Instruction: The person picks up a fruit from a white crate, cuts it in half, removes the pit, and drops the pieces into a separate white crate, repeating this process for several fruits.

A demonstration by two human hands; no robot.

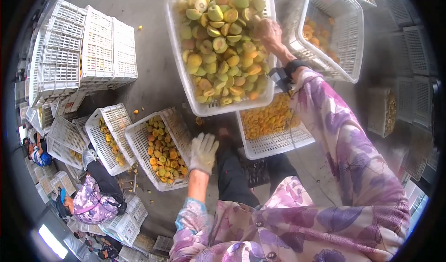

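A large white plastic crate [175, 71] is filled with halved green and yellow fruit [223, 44] that looks like apricots. My bare right hand [269, 32] is at the crate's right side, fingers curled down at the fruit by the rim; what they grip is hidden. My left hand [203, 151], in a pale glove, hangs lower down with its fingers spread and holds nothing. Just left of it stands a white crate [139, 143] of orange fruit halves [165, 153]. Below the big crate, another white crate [274, 146] holds smaller orange pieces [267, 120].
At upper right stands a deep white crate [350, 39] with some orange fruit at its bottom. Tall stacks of white crates [83, 44] rise at left. A person in a floral top [93, 199] sits at lower left. Fruit bits lie on the grey floor [148, 34].
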